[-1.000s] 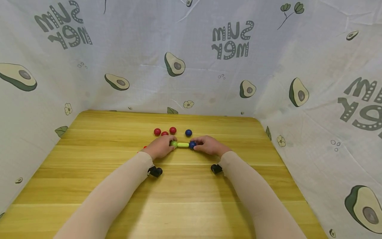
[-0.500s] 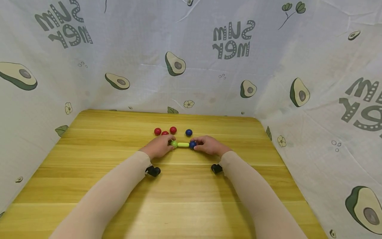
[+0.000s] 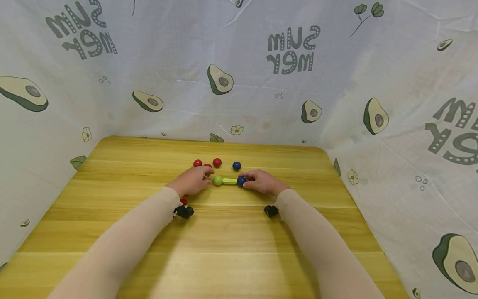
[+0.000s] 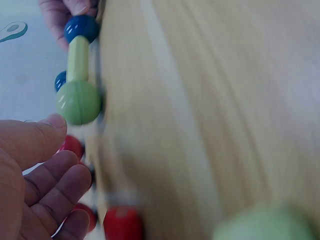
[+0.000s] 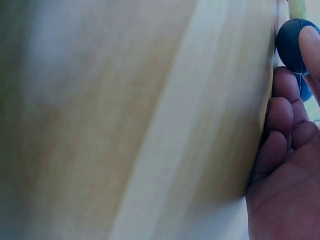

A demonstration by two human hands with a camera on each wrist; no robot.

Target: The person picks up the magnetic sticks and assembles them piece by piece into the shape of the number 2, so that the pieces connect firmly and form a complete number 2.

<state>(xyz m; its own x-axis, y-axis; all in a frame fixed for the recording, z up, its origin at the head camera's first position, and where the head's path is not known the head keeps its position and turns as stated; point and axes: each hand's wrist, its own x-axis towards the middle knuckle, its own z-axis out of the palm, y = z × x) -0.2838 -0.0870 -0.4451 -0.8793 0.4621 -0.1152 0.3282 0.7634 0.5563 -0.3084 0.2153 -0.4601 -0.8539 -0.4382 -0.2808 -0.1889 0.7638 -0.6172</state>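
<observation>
A light-green rod (image 3: 229, 181) joins a green ball (image 3: 218, 180) on its left end to a blue ball (image 3: 241, 181) on its right end. My right hand (image 3: 262, 182) pinches that blue ball between thumb and fingers, as the right wrist view also shows. Just left of the green ball, my left hand (image 3: 191, 181) has its fingers apart, holding nothing. In the left wrist view a small gap separates the thumb from the green ball (image 4: 78, 102).
Behind my hands lie several red balls (image 3: 217, 162) and a second blue ball (image 3: 237, 165). A red piece (image 3: 183, 202) shows beneath my left wrist. Low in the left wrist view is another, blurred green round thing (image 4: 265, 225). A patterned cloth (image 3: 254, 112) borders the wooden table (image 3: 239, 249).
My left hand has let go of the green ball and moved left, uncovering the red piece under its wrist. My right hand stays in place on the blue ball.
</observation>
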